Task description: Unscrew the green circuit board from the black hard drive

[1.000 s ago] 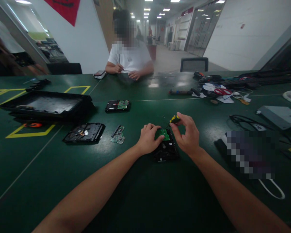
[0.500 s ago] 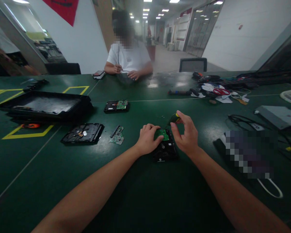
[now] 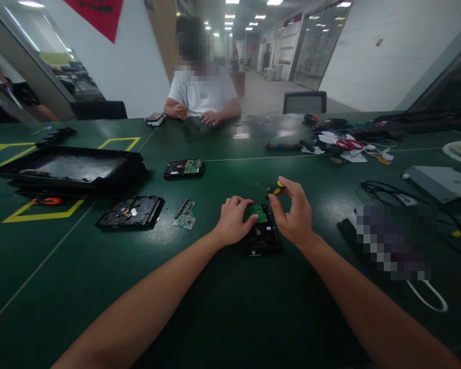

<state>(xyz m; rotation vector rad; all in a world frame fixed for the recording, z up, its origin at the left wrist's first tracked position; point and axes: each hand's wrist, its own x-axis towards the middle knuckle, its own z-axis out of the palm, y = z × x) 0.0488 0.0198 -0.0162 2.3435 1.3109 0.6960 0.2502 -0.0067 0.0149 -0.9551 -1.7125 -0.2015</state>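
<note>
- The green worktop [image 3: 215,328] runs under both hands and far beyond them, marked with yellow tape on the left hand's side.
- Across it, ahead of the left hand, sits a person [image 3: 207,92] in a white shirt; that person's two hands are slightly farther apart than in the earlier frame.
- A black tray [image 3: 80,164] lies well to the left of the left hand, its place on the worktop unchanged.
- A grey metal box [image 3: 443,183] lies well to the right of the right hand.
- The left hand [image 3: 234,223] is open, fingers and thumb spread over the near drive, in the same pose as before.
- The right hand [image 3: 296,212] is partly curled, thumb and fingertips pinching the screwdriver.
- The near drive [image 3: 264,238] lies flat under the left hand, green board on top, and has not moved.
- An opened drive [image 3: 128,212] lies left of the left hand; another drive [image 3: 183,168] lies ahead and to the left.
- A loose circuit board [image 3: 185,214] lies just left of the left hand.
- The screwdriver [image 3: 275,189] slants down towards the drive's far end; its handle has turned, showing more yellow. Whether the tip sits in a screw, I cannot tell.
- Tiny bits [image 3: 256,184], too small to identify, lie just beyond both hands.
</note>
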